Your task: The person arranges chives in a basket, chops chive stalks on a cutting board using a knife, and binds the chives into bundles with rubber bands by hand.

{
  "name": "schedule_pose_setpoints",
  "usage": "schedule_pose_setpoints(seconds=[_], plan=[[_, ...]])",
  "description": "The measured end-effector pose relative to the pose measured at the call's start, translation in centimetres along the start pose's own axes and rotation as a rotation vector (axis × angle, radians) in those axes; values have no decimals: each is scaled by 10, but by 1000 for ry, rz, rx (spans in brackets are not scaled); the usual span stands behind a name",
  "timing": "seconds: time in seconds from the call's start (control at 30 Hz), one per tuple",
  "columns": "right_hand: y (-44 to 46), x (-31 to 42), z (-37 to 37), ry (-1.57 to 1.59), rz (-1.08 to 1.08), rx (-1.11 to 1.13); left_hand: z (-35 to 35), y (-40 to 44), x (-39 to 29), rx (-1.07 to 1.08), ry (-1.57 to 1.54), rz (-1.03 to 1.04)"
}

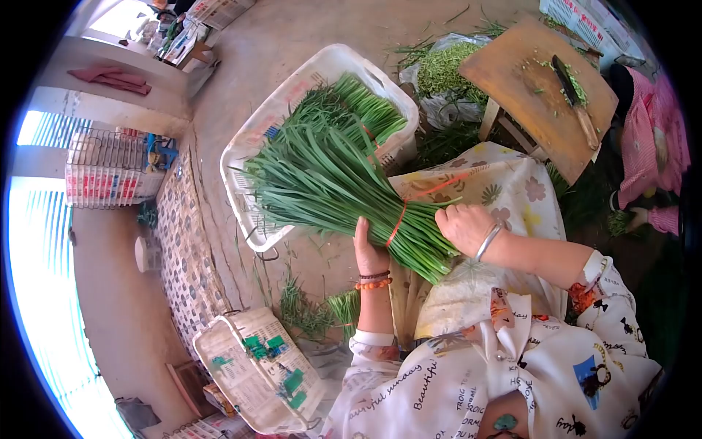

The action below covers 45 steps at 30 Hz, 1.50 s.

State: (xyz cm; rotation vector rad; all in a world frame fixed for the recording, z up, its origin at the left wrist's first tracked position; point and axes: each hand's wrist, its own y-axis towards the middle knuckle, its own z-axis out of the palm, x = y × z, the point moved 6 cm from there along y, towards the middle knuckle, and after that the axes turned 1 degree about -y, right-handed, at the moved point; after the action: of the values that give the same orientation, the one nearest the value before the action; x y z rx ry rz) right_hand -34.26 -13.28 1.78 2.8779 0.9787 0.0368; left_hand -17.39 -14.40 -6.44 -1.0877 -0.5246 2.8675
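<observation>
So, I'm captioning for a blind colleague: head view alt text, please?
A person's left hand holds a red-banded bundle of long green leaves, the right hand at its stalk ends. Beyond are a white crate of greens and a knife on a wooden board.

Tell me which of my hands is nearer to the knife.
Right. Your right hand is at the stem ends, left of the knife; your left hand is farther left.
</observation>
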Motion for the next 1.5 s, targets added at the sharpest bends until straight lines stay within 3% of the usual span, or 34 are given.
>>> schedule_pose_setpoints(seconds=[0.07,0.13,0.17,0.23,0.37,0.57,0.63,0.67,0.77,0.8,0.83,0.9,0.93,1.0,1.03,1.07,1.1,1.17,1.23,1.3,1.5], plan=[[-1,-3,-3,13,1,38,0,1,0,-1,6,2],[3,-16,-13,309,132,-48,-3,1,5,35,9,-58],[8,-15,-13,310,137,-41,-6,1,8,33,8,-66],[27,-11,-25,597,127,-170,-8,4,7,67,99,-21],[64,3,-11,708,197,-112,-2,-3,9,25,161,9],[65,13,-8,707,89,-168,-20,0,17,10,144,-52],[55,20,-16,872,-33,-157,-32,3,20,35,131,-64],[48,20,-16,935,-5,-63,-35,5,22,62,123,-77],[28,21,-16,1068,-79,-54,-11,-3,12,33,63,-74],[24,21,-14,1287,-61,11,-11,-4,10,53,98,-57],[19,20,-17,1286,-60,12,-14,-2,11,54,97,-58],[5,20,-18,1878,88,221,-24,2,16,41,-14,-156],[3,7,-23,1908,188,223,-18,0,10,29,-33,-143],[8,-45,-11,1609,405,-22,-14,-4,2,22,9,-119],[8,-75,-15,979,501,-169,-13,-7,0,14,50,-100],[2,-91,-20,446,397,-520,-17,-7,0,-28,64,-94],[3,-91,-29,440,409,-532,-14,-6,0,-13,72,-99],[22,-80,-45,950,353,-442,-10,-8,-3,4,177,-67],[40,-53,-56,859,186,-382,-12,-5,-1,64,184,-77],[53,-42,-50,831,285,-180,-5,-4,-1,90,210,-88],[52,-42,-34,861,328,-169,15,-9,-7,177,308,-94]])
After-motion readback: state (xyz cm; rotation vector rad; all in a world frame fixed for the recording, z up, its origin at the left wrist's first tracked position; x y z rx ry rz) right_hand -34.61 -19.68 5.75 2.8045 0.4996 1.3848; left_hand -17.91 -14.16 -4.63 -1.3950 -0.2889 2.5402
